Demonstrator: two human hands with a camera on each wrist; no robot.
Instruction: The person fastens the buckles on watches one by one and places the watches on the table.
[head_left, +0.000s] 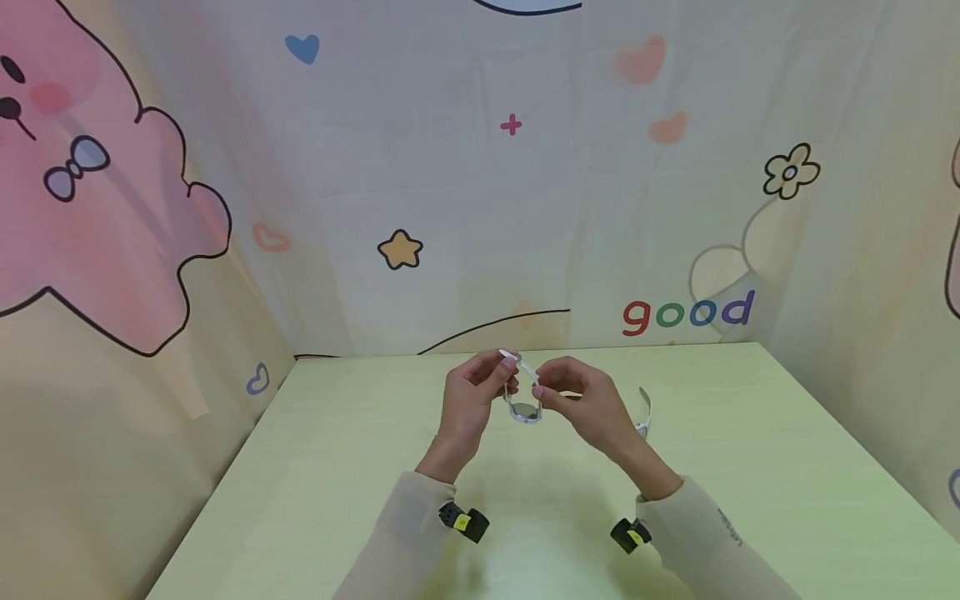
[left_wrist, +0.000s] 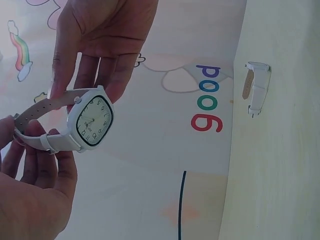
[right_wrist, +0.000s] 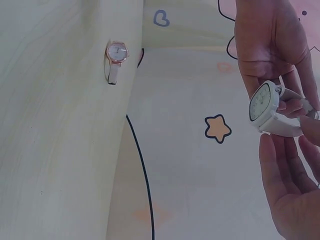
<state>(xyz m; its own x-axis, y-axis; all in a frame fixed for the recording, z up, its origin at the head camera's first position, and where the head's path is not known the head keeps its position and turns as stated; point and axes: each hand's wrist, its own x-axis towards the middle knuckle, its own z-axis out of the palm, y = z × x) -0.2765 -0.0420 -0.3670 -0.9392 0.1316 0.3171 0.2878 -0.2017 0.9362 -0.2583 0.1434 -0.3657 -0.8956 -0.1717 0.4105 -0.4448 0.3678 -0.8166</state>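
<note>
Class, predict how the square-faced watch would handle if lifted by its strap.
The watch would probably hang bottom-heavy, as its case looks bulkier than its strap. The thin, curved strap likely flexes yet keeps some shape.

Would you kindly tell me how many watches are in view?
3: the held watch, in the left hand and right hand; the right watch and the left watch, both on the table. The hands may hide more.
</note>
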